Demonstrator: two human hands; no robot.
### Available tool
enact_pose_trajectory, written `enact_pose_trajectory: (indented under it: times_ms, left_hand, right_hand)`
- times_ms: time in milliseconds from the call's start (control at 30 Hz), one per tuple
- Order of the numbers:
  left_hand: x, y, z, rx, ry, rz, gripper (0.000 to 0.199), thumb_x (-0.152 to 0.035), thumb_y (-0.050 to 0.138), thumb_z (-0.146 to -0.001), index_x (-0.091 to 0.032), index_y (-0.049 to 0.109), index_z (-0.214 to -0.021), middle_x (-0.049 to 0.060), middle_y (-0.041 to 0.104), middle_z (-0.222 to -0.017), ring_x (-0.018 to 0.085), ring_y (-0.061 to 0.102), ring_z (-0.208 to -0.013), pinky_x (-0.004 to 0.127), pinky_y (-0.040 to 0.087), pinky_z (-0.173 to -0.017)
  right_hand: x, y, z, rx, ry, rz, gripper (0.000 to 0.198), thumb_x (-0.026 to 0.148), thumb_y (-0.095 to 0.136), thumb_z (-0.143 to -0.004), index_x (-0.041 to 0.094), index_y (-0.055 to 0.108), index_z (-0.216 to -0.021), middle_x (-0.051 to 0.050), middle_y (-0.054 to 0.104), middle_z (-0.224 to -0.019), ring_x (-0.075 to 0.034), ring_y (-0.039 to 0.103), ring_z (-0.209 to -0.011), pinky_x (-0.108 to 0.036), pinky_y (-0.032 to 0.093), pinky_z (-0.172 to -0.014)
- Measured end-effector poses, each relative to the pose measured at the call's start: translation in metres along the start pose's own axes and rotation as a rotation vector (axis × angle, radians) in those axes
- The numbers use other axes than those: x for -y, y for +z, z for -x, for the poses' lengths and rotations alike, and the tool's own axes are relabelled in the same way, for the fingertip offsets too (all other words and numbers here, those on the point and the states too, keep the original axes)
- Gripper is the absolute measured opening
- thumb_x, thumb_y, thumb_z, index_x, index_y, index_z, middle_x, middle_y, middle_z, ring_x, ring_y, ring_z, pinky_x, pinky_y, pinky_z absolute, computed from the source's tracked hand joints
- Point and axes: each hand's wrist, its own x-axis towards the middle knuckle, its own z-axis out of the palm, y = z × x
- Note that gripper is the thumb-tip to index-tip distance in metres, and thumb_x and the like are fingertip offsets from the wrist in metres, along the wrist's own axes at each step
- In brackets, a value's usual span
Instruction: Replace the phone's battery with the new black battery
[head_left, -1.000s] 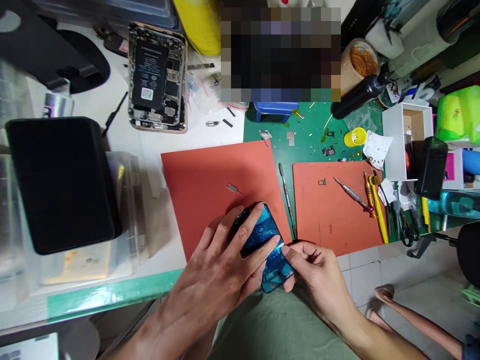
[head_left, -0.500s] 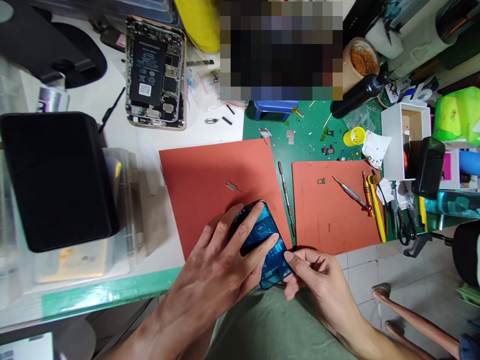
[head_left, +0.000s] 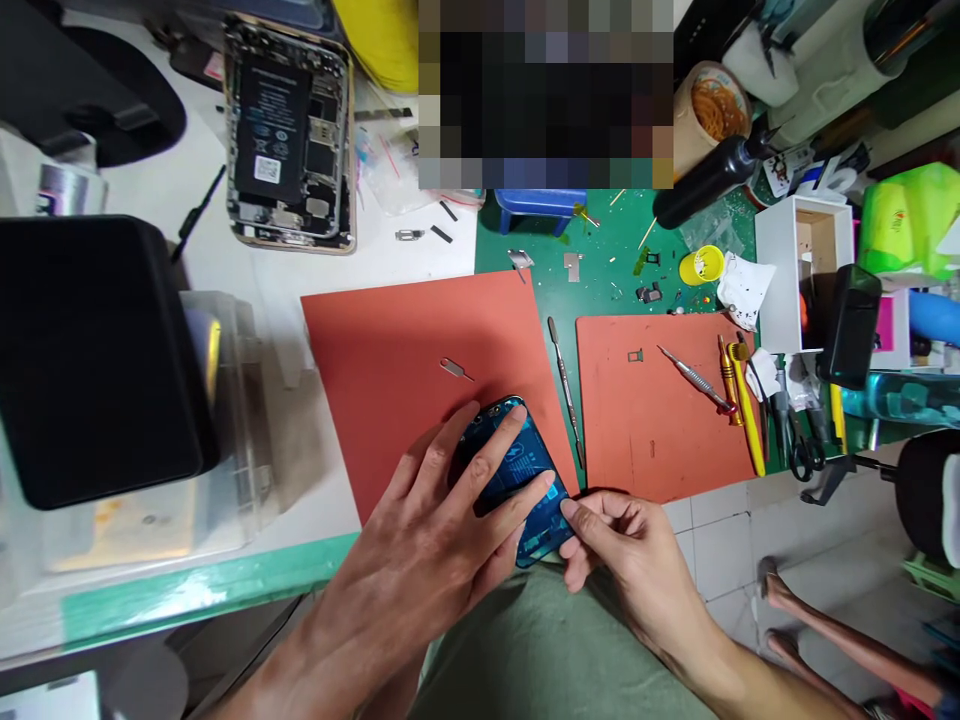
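A phone with a blue, patterned see-through back (head_left: 519,455) lies at the near edge of the left red mat (head_left: 420,320). My left hand (head_left: 439,525) is wrapped over it, fingers spread across the back and gripping its sides. With thumb and bent fingers, my right hand (head_left: 626,545) pinches the phone's lower right edge; anything small between the fingertips is hidden. A SIM eject pin (head_left: 455,369) rests on the mat just beyond my left hand. To the right of the phone lies a thin metal pry tool (head_left: 565,390).
An opened phone (head_left: 274,130) sits at the back left, near a black tablet-like device (head_left: 97,360). On the right red mat (head_left: 622,430) are a SIM tray (head_left: 635,356), a metal pen-like tool (head_left: 697,380) and a yellow brush (head_left: 748,410). Another person's legs (head_left: 840,620) show at lower right.
The whole view has shifted slightly, so the table things appear a little further left and up. Both hands keep nearly the same hold on the phone.
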Motion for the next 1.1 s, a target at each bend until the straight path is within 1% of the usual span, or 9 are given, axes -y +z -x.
enact_pose_trajectory:
  times_ms: [133,267,333,433,667,900,1100]
  left_hand:
    - [-0.004,0.003,0.003,0.005,-0.026,0.045,0.039,-0.025,0.064,-0.102,-0.036,0.068,-0.139,0.014,0.035,-0.176,0.054,0.037,-0.157,0.074,0.056,-0.104]
    - [-0.005,0.006,0.004,0.004,-0.018,0.08,0.039,-0.026,0.065,-0.101,-0.036,0.068,-0.139,0.012,0.031,-0.179,0.052,0.026,-0.163,0.076,0.047,-0.116]
    - [-0.005,0.006,0.004,0.009,-0.014,0.095,0.04,-0.027,0.065,-0.102,-0.036,0.068,-0.141,0.012,0.029,-0.179,0.051,0.023,-0.165,0.077,0.044,-0.119]
    - [-0.005,0.007,0.005,0.011,-0.002,0.11,0.042,-0.027,0.065,-0.102,-0.035,0.067,-0.143,0.012,0.028,-0.179,0.052,0.022,-0.165,0.079,0.04,-0.122]
    - [-0.007,0.01,0.008,0.002,-0.004,0.122,0.041,-0.029,0.07,-0.098,-0.035,0.07,-0.139,0.01,0.032,-0.178,0.052,0.021,-0.165,0.078,0.034,-0.126]
    - [-0.007,0.012,0.008,-0.015,-0.001,0.115,0.043,-0.033,0.072,-0.098,-0.035,0.069,-0.14,0.01,0.032,-0.178,0.051,0.02,-0.166,0.077,0.032,-0.128]
    - [-0.007,0.012,0.008,-0.018,-0.011,0.128,0.044,-0.032,0.071,-0.099,-0.037,0.069,-0.142,0.01,0.029,-0.18,0.048,0.018,-0.167,0.076,0.032,-0.128]
  right_hand:
    - [0.001,0.001,0.001,-0.006,-0.008,0.016,0.056,0.069,0.086,-0.082,0.016,0.075,-0.071,-0.004,0.073,-0.061,-0.013,0.065,-0.047,-0.024,0.051,-0.054]
    - [0.002,0.001,0.0,-0.013,-0.005,0.028,0.057,0.069,0.086,-0.082,0.015,0.074,-0.07,-0.005,0.074,-0.062,-0.013,0.066,-0.047,-0.024,0.051,-0.054]
    - [0.002,0.001,0.0,-0.018,-0.002,0.025,0.057,0.069,0.086,-0.082,0.015,0.074,-0.07,-0.005,0.074,-0.062,-0.012,0.066,-0.047,-0.024,0.051,-0.053]
    - [0.001,0.0,0.0,-0.015,0.0,0.023,0.057,0.069,0.086,-0.082,0.015,0.074,-0.071,-0.005,0.074,-0.062,-0.012,0.066,-0.047,-0.024,0.051,-0.054]
    - [-0.001,0.001,0.0,-0.01,-0.009,0.021,0.056,0.068,0.085,-0.084,0.015,0.074,-0.071,-0.005,0.074,-0.062,-0.012,0.065,-0.047,-0.023,0.051,-0.053]
    - [-0.001,0.001,0.001,-0.004,-0.011,0.0,0.056,0.068,0.086,-0.083,0.015,0.075,-0.071,-0.005,0.073,-0.061,-0.012,0.066,-0.048,-0.024,0.052,-0.055]
    - [-0.002,-0.003,0.007,0.03,-0.005,0.0,0.054,0.068,0.083,-0.087,0.015,0.078,-0.08,-0.005,0.075,-0.066,-0.014,0.069,-0.053,-0.024,0.053,-0.059]
